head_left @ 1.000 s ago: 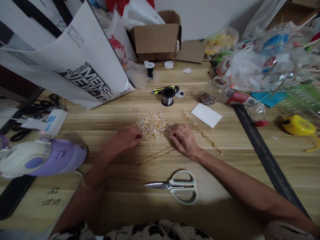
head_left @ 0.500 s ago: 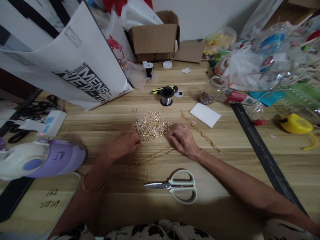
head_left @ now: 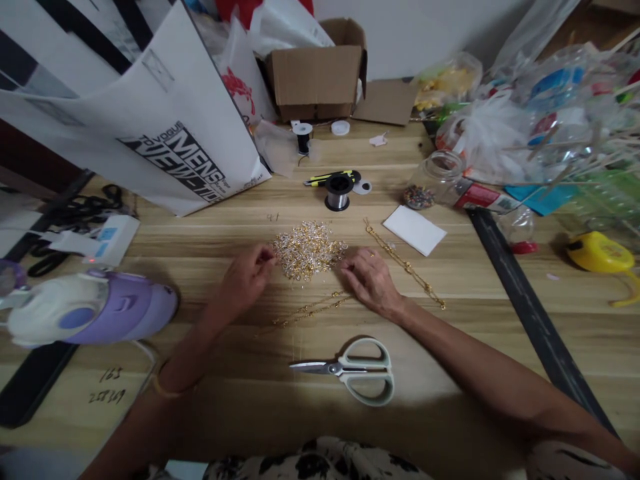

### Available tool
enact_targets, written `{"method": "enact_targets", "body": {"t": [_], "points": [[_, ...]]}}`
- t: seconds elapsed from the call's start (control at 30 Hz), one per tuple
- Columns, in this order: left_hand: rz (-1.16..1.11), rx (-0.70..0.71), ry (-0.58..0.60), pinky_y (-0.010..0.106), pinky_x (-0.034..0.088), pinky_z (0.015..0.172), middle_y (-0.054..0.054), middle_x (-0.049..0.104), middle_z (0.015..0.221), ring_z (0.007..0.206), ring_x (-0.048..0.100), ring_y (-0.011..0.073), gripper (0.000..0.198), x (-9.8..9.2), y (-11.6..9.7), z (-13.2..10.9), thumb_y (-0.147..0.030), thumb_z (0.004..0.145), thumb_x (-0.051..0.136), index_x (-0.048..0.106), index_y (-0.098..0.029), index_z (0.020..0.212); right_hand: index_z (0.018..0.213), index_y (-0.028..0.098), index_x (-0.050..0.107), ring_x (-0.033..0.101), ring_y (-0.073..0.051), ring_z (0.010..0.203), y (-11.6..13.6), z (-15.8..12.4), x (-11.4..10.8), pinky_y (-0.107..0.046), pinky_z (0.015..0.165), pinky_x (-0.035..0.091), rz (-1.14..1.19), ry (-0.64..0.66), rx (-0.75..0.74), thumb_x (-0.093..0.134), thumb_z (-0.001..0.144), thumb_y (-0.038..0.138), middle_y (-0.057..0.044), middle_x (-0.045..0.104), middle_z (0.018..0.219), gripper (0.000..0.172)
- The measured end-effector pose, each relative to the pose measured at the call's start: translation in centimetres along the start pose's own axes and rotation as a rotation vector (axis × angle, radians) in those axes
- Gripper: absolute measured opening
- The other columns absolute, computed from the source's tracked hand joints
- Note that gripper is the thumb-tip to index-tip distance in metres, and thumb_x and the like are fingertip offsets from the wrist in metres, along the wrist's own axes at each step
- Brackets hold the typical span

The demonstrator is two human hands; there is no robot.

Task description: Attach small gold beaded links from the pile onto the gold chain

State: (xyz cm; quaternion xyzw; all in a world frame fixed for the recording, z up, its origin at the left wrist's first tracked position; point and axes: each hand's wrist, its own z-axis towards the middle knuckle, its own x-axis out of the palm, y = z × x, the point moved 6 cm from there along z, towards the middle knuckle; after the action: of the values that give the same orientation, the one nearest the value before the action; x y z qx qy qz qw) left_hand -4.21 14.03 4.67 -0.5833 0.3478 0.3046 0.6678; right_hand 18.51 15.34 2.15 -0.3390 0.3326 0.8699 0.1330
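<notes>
A heap of small gold and clear beads or links [head_left: 307, 250] lies on the wooden table between my hands. At its left edge is my left hand [head_left: 247, 277], fingers curled and pinched together; whatever they hold is too small to see. My right hand [head_left: 371, 280] rests at the heap's right edge with its fingers bent inward and the tips largely hidden. One gold chain [head_left: 313, 310] runs beneath the heap to beside my right hand. Another gold chain [head_left: 407, 267] lies slantwise to the right of that hand. Scissors with pale handles [head_left: 367, 371] lie nearer to me.
Behind the heap stand a wire spool [head_left: 338, 193], a yellow-black cutter [head_left: 320, 179] and a jar of beads [head_left: 433, 180]. A white pad [head_left: 414, 230] lies right of them. A large paper bag [head_left: 200, 127] and a purple bottle [head_left: 130, 307] stand left; a tape measure [head_left: 600, 253] lies far right.
My left hand has moved a little up and left, drawing back from the heap's lower edge. My right hand stays in place. The whole view has shifted slightly.
</notes>
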Motion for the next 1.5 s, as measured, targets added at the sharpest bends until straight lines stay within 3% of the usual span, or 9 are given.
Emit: {"method": "enact_targets", "body": {"t": [0.13,0.23,0.37,0.73,0.9,1.03,1.27,1.4,1.5], "points": [[-0.071,-0.154,-0.183,0.039,0.045,0.090,0.011,0.061,0.111,0.105,0.057,0.0214,0.012,-0.5,0.9,-5.8,-0.030,0.091,0.036,0.042,-0.021,0.094,0.086,0.019,0.053,0.051,-0.019,0.081,-0.2,0.0,0.1,-0.036,0.080,0.040,0.007,-0.004,-0.002,0.046,0.089,0.019,-0.005,0.058,0.081,0.007],[0.088,-0.221,-0.171,0.046,0.045,0.091,0.014,0.057,0.122,0.110,0.056,0.0255,0.010,0.4,1.7,-10.0,-0.028,0.090,0.036,0.041,-0.021,0.095,0.085,0.019,0.052,0.051,-0.019,0.082,-0.3,-0.1,0.1,-0.036,0.080,0.039,0.003,-0.003,-0.003,0.046,0.089,0.019,-0.005,0.058,0.081,0.007],[0.223,-0.040,-0.133,0.051,0.041,0.097,0.016,0.050,0.131,0.124,0.045,0.0275,0.008,2.1,1.6,-12.2,-0.023,0.089,0.036,0.043,-0.021,0.093,0.086,0.019,0.052,0.051,-0.019,0.082,-0.3,-0.1,0.1,-0.037,0.082,0.039,0.003,0.012,0.007,0.045,0.089,0.019,-0.005,0.058,0.081,0.008],[0.293,0.044,-0.004,0.052,0.035,0.106,0.015,0.039,0.141,0.135,0.030,0.0244,0.012,4.2,1.9,-10.8,-0.022,0.090,0.033,0.045,-0.019,0.092,0.085,0.019,0.053,0.051,-0.019,0.081,-0.2,-0.1,0.1,-0.036,0.080,0.039,-0.019,0.003,0.001,0.045,0.089,0.020,-0.005,0.058,0.081,0.008],[0.207,0.069,0.082,0.055,0.031,0.107,0.016,0.025,0.149,0.139,0.018,0.0281,0.014,6.2,0.0,-9.0,-0.018,0.088,0.035,0.048,-0.016,0.088,0.084,0.019,0.053,0.051,-0.019,0.079,0.0,-0.1,0.0,-0.035,0.077,0.039,-0.013,-0.006,-0.012,0.045,0.089,0.020,-0.005,0.058,0.079,0.009],[0.117,0.114,0.160,0.050,0.028,0.111,0.018,0.022,0.149,0.139,0.018,0.0262,0.028,6.6,-2.2,-7.0,-0.017,0.089,0.033,0.047,-0.011,0.113,0.085,0.019,0.053,0.051,-0.019,0.078,0.0,-0.2,0.0,-0.036,0.077,0.039,-0.012,-0.008,-0.021,0.046,0.089,0.019,-0.005,0.058,0.079,0.008],[0.026,-0.057,0.073,0.048,0.032,0.108,0.018,0.049,0.129,0.135,0.029,0.0245,0.046,4.4,-0.4,-7.2,-0.024,0.091,0.030,0.027,-0.009,0.135,0.084,0.018,0.052,0.051,-0.019,0.078,0.2,0.0,0.0,-0.036,0.077,0.040,-0.012,-0.010,-0.020,0.046,0.088,0.018,-0.005,0.058,0.079,0.008],[0.072,-0.026,0.074,0.048,0.033,0.108,0.015,0.039,0.140,0.135,0.029,0.0248,0.027,4.2,-0.2,-8.4,-0.023,0.091,0.033,0.047,-0.015,0.113,0.086,0.019,0.052,0.051,-0.019,0.080,0.0,-0.1,0.1,-0.036,0.080,0.039,-0.005,0.006,-0.010,0.046,0.088,0.018,-0.005,0.058,0.081,0.007],[0.131,0.043,0.123,0.047,0.034,0.106,0.015,0.030,0.146,0.136,0.027,0.0256,0.016,4.7,-1.0,-8.8,-0.022,0.090,0.033,0.048,-0.016,0.090,0.086,0.019,0.052,0.051,-0.019,0.082,0.0,-0.1,0.1,-0.036,0.081,0.039,-0.011,0.008,-0.002,0.046,0.089,0.018,-0.005,0.058,0.081,0.006]]}}
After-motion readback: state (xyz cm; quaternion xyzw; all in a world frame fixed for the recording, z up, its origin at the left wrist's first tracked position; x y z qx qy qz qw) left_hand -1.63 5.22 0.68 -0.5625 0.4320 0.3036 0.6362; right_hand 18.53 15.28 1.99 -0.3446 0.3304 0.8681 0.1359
